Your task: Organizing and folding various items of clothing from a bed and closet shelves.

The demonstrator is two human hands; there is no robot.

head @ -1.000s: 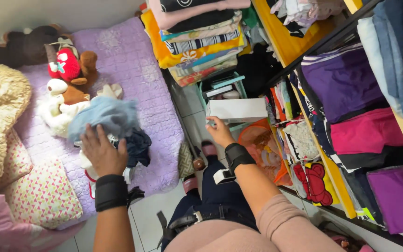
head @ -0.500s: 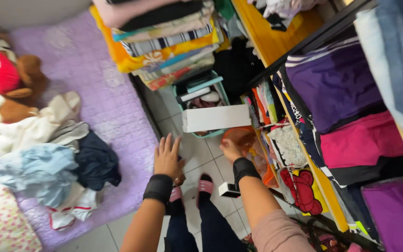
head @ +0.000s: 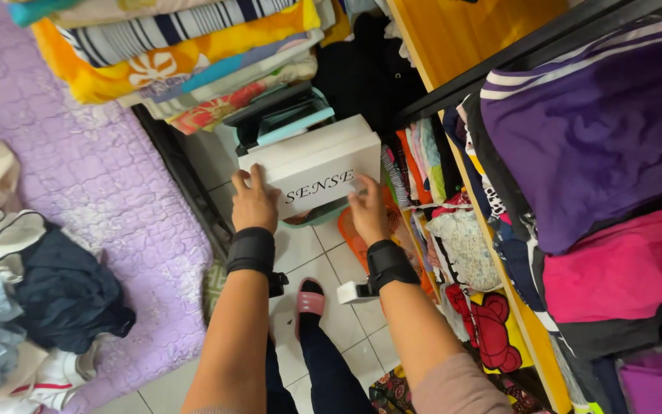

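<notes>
- Gripping a white rectangular box (head: 312, 162) from both ends, the two hands are holding it over the tiled floor (head: 323, 253), between the bed and the shelving.
- Left hand (head: 253, 201) is pressing against the box's lower left corner, fingers spread upward over the front face; a black wrist strap (head: 250, 250) is sitting just behind it.
- Right hand (head: 368, 215) is clasping the box's lower right edge, fingers curled onto the face; a black wrist band with a small white device (head: 387, 264) is wrapping that wrist.
- Box is lying tilted, its long side running from lower left to upper right, just in front of a teal-rimmed bin (head: 289, 123).
- Stacked folded textiles (head: 170, 57) are resting above and left of the box.
- Purple quilted bedspread (head: 93, 176) is carrying loose clothes (head: 55, 295) at left.
- Shelf unit (head: 576, 153) at right is holding purple and pink folded garments.
- One foot in a pink slipper (head: 309, 300) is standing on the tiles below the hands.
</notes>
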